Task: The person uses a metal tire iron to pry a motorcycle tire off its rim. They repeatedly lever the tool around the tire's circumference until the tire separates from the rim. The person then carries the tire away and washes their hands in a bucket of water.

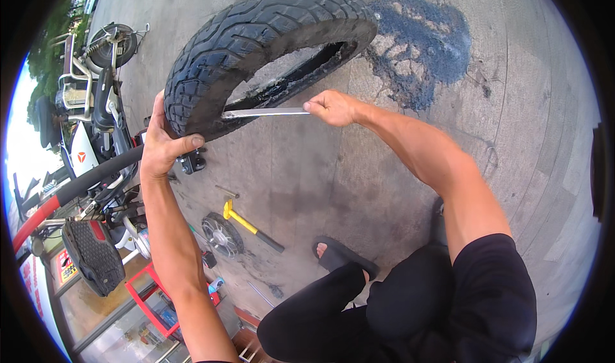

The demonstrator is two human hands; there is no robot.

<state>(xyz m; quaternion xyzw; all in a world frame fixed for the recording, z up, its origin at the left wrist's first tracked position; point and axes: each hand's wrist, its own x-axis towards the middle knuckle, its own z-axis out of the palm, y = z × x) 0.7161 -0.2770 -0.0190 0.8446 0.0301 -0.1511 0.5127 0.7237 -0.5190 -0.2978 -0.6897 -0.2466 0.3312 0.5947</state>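
A worn black rubber tire (240, 31) with deep tread stands tilted before me, its open centre facing my side. My left hand (170, 144) grips the tire's lower left part, with the thumb on the sidewall. In my right hand (336, 108) is one end of a long flat metal bar (269, 112), which looks like a tire lever. The bar's far end touches the dirty inner edge of the tire near my left hand. Black residue lines the inside of the tire. The fingers behind the tire are hidden.
A yellow hammer (242, 221) with a black grip and a small wheel (223, 235) lie on the paved ground. Parked scooters (103, 98) and a red tool rack (153, 300) stand at the left. A dark stain (432, 41) marks the paving beyond the tire.
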